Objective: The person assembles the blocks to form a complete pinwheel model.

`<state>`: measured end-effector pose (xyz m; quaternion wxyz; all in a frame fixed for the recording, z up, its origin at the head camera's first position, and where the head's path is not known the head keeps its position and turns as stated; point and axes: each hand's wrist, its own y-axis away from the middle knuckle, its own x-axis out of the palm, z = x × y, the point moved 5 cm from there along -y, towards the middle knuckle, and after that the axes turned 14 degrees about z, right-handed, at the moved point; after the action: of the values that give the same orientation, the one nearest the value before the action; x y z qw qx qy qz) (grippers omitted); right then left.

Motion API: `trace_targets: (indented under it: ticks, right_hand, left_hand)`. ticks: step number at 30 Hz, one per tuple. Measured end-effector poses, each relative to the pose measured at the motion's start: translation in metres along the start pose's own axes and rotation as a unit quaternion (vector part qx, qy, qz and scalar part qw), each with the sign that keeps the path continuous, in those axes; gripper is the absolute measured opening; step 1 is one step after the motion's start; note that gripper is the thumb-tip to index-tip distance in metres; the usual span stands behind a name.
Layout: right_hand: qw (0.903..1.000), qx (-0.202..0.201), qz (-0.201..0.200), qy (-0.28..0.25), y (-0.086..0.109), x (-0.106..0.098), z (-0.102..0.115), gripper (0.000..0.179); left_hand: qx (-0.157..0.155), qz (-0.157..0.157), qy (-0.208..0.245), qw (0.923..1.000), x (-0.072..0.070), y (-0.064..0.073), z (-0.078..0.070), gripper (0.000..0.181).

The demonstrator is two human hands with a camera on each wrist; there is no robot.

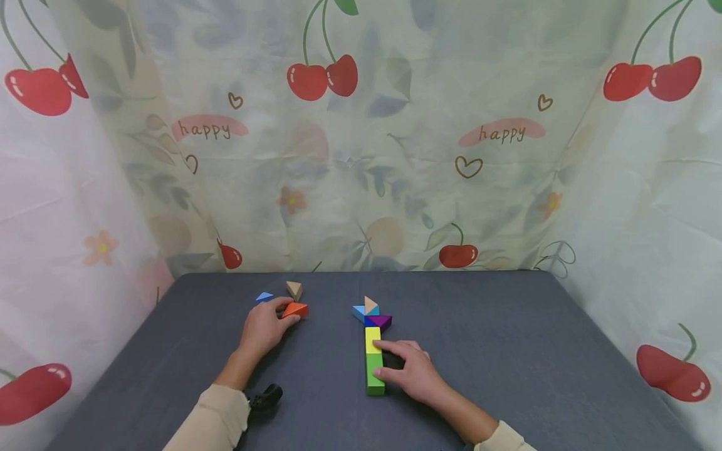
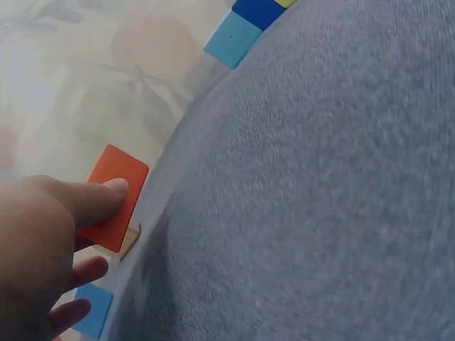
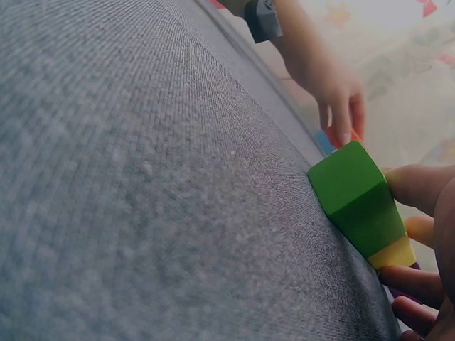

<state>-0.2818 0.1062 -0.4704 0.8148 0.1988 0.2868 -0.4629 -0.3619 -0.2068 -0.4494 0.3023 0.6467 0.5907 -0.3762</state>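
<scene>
My left hand (image 1: pixel 264 327) pinches an orange triangular block (image 1: pixel 296 310) between thumb and fingers at the left of the table. In the left wrist view, the thumb lies on the flat face of this orange block (image 2: pixel 114 195). A blue triangular block (image 1: pixel 264 296) and a tan triangular block (image 1: pixel 294 289) are just beyond that hand. My right hand (image 1: pixel 416 374) rests its fingertips on a row of blocks, the thumb at the green block (image 1: pixel 375 376) and the index finger on the yellow block (image 1: pixel 373 339). The green block (image 3: pixel 359 195) also shows in the right wrist view.
Beyond the yellow block, the row continues with a dark blue and purple pair (image 1: pixel 379 322), light blue pieces (image 1: pixel 360 312) and a tan triangle (image 1: pixel 370 305). Everything sits on a dark grey cloth-covered table (image 1: pixel 479 319). A patterned curtain (image 1: pixel 361 188) encloses its back and sides.
</scene>
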Motion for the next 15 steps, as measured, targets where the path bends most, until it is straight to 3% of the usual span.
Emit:
trace_targets:
  ticks: [5,15]
  right_hand:
    - [1.0,-0.002,-0.005,0.002,0.0,-0.001,-0.001,0.052]
    - [1.0,-0.005,-0.007,0.006,-0.001,0.0,0.0,0.052]
  left_hand:
    - [0.019,-0.002,0.011,0.9998,-0.001,-0.001,-0.008,0.047]
    - [0.02,0.008,0.028,0.9994,0.006,-0.003,-0.02,0.049]
